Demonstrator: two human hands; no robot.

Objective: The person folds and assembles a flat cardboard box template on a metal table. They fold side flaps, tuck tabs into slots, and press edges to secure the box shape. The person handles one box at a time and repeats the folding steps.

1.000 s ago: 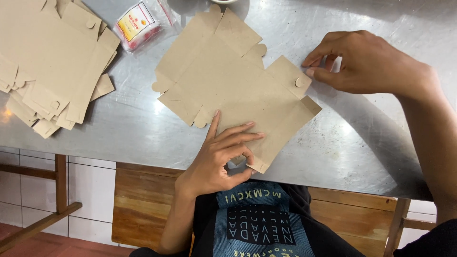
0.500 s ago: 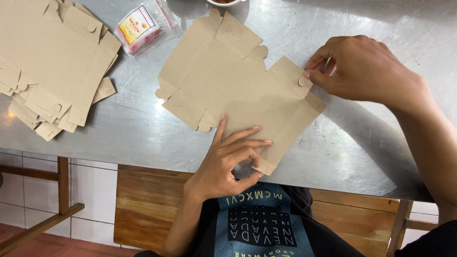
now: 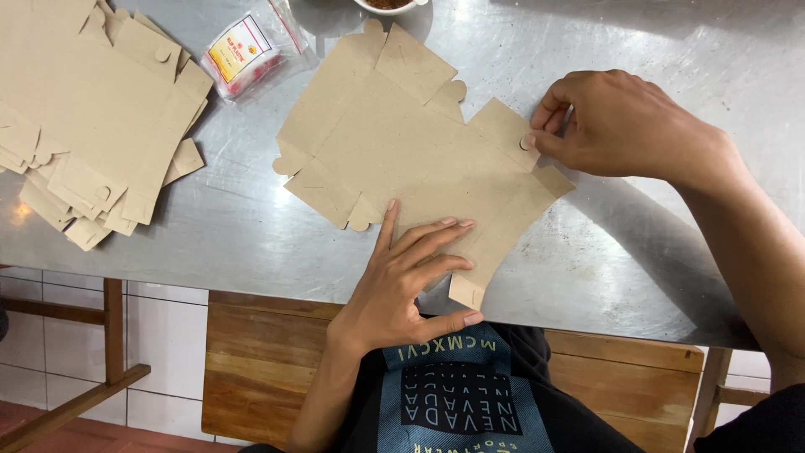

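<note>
Cardboard blank (image 3: 402, 151) flat on table (image 3: 210, 235): we keep left hand (image 3: 411, 277) spread open pressing its near edge, right hand (image 3: 620, 126) pinching what looks like the corner tab, then crease along the score.

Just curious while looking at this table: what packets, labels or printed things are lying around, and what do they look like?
Plastic bag: far side of the table, clear, with yellow-and-white label and red contents.
Shirt print: near edge, blue panel on black cloth.

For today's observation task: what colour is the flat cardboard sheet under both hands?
Plain light brown, unprinted cardboard sheet, clearest in the head view.
</note>
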